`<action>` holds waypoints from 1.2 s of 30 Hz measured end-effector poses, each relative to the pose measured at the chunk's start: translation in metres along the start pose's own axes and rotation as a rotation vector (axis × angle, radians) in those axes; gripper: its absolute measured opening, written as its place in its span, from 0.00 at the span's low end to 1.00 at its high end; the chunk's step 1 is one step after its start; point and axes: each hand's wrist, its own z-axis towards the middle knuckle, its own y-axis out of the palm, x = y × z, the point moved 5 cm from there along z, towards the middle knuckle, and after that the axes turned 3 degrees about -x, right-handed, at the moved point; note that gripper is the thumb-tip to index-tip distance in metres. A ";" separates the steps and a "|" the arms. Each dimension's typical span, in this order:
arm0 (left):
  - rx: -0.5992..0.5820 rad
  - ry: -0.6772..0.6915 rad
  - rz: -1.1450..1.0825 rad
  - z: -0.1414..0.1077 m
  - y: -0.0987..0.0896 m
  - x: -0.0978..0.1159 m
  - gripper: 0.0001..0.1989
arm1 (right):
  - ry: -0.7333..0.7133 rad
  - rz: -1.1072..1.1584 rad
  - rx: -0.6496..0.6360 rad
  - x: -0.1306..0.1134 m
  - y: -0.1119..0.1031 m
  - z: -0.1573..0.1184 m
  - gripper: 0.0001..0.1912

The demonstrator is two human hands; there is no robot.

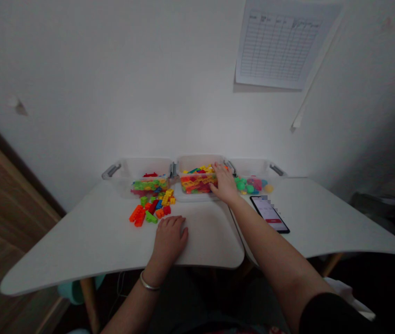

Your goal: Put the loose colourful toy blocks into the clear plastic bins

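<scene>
My right hand (224,183) reaches over the front right of the middle clear plastic bin (200,162), its fingers spread at the rim. Inside that bin lie many building blocks (197,182), mostly yellow, orange and red. No block shows in this hand, though its palm side is hidden. My left hand (171,236) rests flat on the white table (204,236), fingers stretched forward and holding nothing. Just ahead of it is a loose pile of toy blocks, with orange blocks (137,215), a yellow block (166,198) and a green block (151,217).
A left clear bin (124,169) holds green, red and blue blocks. The right clear bin (256,166) contains green balls and other coloured pieces. A phone (269,214) lies right of my forearm. Behind the bins rises a white wall (131,83) with a printed sheet (281,51).
</scene>
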 end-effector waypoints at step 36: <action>0.187 -0.140 0.091 -0.004 -0.010 -0.002 0.24 | 0.063 0.244 -0.378 -0.054 0.056 -0.089 0.20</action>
